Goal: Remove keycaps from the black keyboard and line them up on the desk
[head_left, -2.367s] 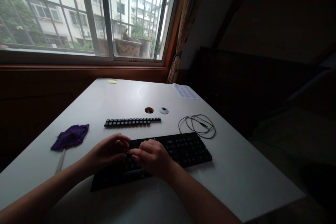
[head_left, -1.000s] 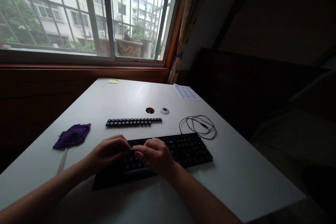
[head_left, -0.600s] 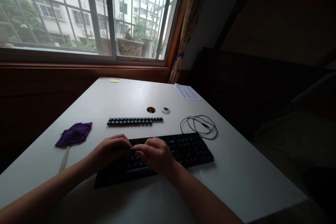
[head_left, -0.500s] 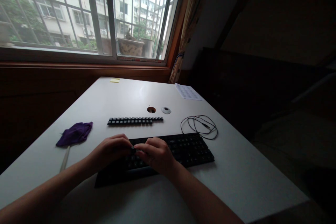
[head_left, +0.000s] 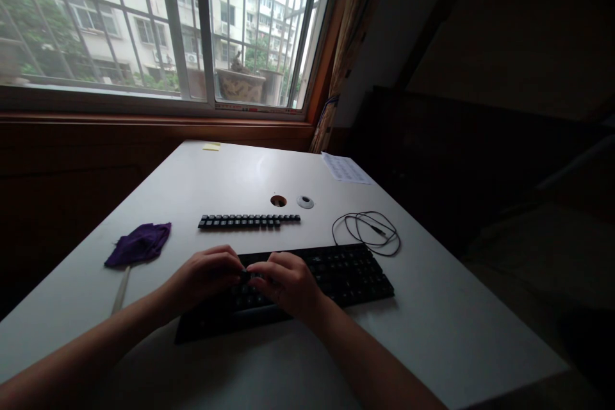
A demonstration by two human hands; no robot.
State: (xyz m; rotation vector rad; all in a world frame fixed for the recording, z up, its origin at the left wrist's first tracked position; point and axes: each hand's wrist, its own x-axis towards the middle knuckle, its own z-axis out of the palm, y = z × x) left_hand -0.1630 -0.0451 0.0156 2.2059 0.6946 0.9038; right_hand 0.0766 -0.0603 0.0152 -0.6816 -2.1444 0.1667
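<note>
A black computer keyboard (head_left: 353, 278) lies at a slant on the white table (head_left: 230, 179). Over its left half, my left hand (head_left: 206, 272) and my right hand (head_left: 287, 283) meet fingertip to fingertip. Between them is a small dark keycap (head_left: 245, 275), pinched by the fingers of both hands. My hands cover much of the keyboard's left part, so the keys under them are partly hidden. Behind the keyboard, loose black keycaps (head_left: 230, 223) are lined up in two rows.
A purple cloth (head_left: 139, 245) lies at the left with a pale flat stick (head_left: 121, 291) beside it. The keyboard's coiled cable (head_left: 372, 234) is at the right. Farther back are a cable hole (head_left: 278, 201), its round cover (head_left: 305, 202), printed paper (head_left: 346, 168) and a yellow note (head_left: 211, 147).
Both hands stay at the same spot on the keyboard, still pinching the keycap. The whole view has shifted very slightly.
</note>
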